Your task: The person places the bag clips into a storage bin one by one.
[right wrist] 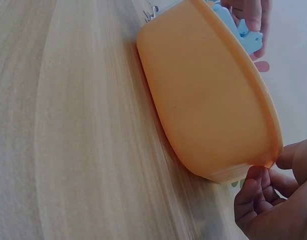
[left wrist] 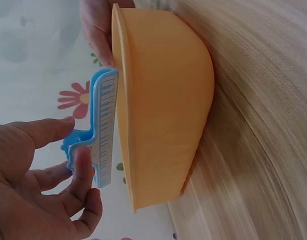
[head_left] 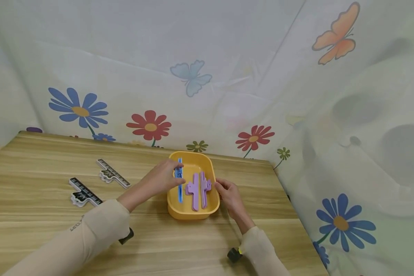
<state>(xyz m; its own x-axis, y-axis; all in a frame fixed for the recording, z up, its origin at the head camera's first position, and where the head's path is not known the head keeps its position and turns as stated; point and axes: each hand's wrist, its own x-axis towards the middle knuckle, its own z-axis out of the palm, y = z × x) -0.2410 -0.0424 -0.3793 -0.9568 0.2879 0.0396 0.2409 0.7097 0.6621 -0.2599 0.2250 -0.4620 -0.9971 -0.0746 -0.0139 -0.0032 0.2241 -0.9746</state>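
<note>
While a yellow tub [head_left: 192,212] sits on the wooden table [head_left: 38,184], the left hand [head_left: 163,178] pinches a blue ruler [head_left: 179,180] between thumb and fingers [left wrist: 83,170], holding it over the tub's left side, level with the rim. The right hand [head_left: 227,193] rests against the tub's right rim, fingers [right wrist: 251,197] curled at its edge; whether they actually grip it cannot be told. Two purple rulers [head_left: 198,188] lie side by side inside the tub, right of the blue one. Two black-and-white rulers [head_left: 98,182] lie on the table well to the left. A flower-and-butterfly printed cloth [head_left: 296,96] hangs behind.
</note>
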